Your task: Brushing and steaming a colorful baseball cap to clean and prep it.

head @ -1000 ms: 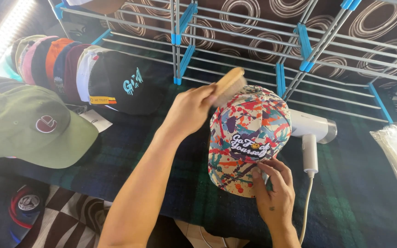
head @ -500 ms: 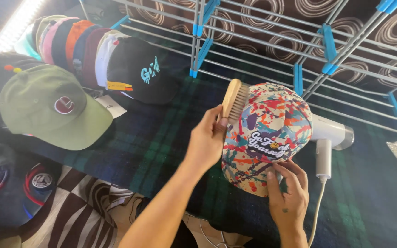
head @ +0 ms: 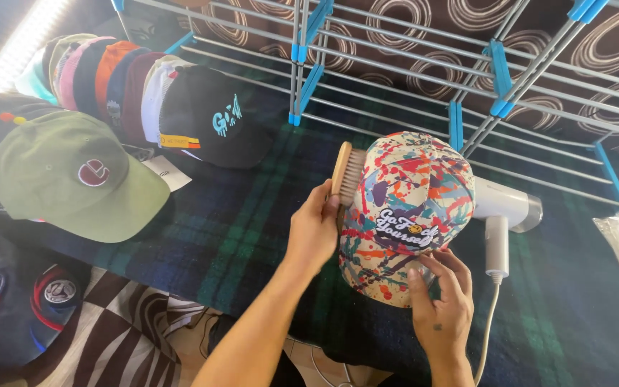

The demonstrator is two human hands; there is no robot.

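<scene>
paint-splattered multicolour fabric cap (head: pixel 408 208), dark patch on front, brim pinched in right hand (head: pixel 440 304); left hand (head: pixel 315 231) closed around wooden bristle brush (head: pixel 346 173) against crown.

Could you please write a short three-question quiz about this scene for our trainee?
1. True or false: the left hand holds a wooden brush against the side of the splatter cap.
2. Where does the right hand grip the cap? A) at the crown top B) at the brim C) at the back strap
3. Fill in: the white device lying behind the cap is a ____.

Key: 1. True. 2. B, the fingers pinch the lower front edge at the brim. 3. Hair dryer, with its cord trailing toward the table's near edge.
</scene>
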